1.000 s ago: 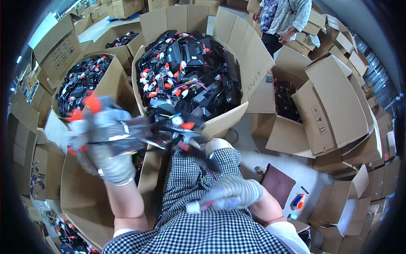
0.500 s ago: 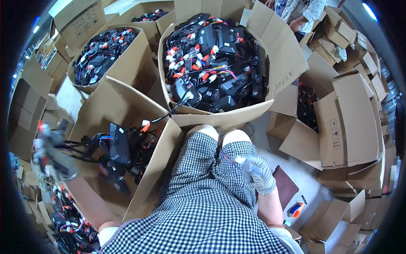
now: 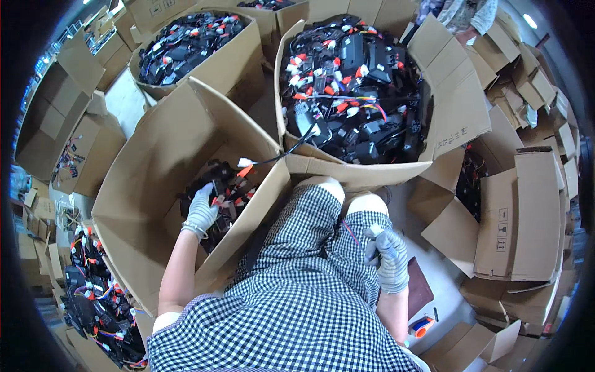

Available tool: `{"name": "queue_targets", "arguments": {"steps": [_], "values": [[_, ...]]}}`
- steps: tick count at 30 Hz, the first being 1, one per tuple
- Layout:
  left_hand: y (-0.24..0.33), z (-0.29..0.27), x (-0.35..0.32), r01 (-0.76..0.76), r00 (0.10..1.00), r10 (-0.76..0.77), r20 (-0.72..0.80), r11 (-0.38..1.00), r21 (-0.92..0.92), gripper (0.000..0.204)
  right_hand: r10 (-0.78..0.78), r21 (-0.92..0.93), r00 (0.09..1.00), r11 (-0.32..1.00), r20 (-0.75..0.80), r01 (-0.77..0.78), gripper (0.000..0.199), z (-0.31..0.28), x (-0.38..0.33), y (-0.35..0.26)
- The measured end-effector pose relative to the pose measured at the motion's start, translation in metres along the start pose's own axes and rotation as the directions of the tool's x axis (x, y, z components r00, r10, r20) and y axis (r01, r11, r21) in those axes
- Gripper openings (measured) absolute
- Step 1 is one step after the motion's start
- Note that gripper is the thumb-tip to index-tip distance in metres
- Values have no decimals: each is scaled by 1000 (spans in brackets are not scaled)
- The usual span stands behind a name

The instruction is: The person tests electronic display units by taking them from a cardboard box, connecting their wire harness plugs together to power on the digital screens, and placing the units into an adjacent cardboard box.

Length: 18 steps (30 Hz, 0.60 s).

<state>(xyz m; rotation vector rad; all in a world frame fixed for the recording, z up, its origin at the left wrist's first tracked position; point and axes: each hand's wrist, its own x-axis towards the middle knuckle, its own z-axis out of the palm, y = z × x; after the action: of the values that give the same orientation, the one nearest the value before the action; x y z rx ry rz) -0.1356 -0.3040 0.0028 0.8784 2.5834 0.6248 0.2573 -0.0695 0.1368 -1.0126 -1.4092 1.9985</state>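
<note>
Left hand, gloved, down in open cardboard box, pressed on black wired parts; grip unclear. Right hand, gloved, at right knee, pinching small white connector. Beyond knees, bigger box full of similar parts.

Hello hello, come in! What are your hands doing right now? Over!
Left hand down in the open cardboard box, on the black wire parts. Right hand at the knee, closed on a small white connector with thin wires. Nothing blocking either hand.
</note>
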Motion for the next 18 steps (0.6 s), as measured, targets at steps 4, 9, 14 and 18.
{"name": "queue_targets", "arguments": {"steps": [4, 9, 14, 18], "values": [[99, -25, 7, -8, 999, 29, 16, 680, -734, 72, 28, -14, 996, 1000, 87, -27, 37, 1, 1, 1], [142, -35, 23, -476, 875, 483, 43, 872, -116, 24, -64, 44, 995, 997, 77, 61, 36, 3, -2, -6], [204, -59, -2, -381, 920, 369, -132, 765, -519, 17, -116, 130, 992, 985, 39, 111, 44, -10, 0, 0], [246, -67, -14, -153, 886, 464, -20, 251, -956, 22, -179, 126, 984, 976, 0, 177, 35, -5, 2, -6]]}}
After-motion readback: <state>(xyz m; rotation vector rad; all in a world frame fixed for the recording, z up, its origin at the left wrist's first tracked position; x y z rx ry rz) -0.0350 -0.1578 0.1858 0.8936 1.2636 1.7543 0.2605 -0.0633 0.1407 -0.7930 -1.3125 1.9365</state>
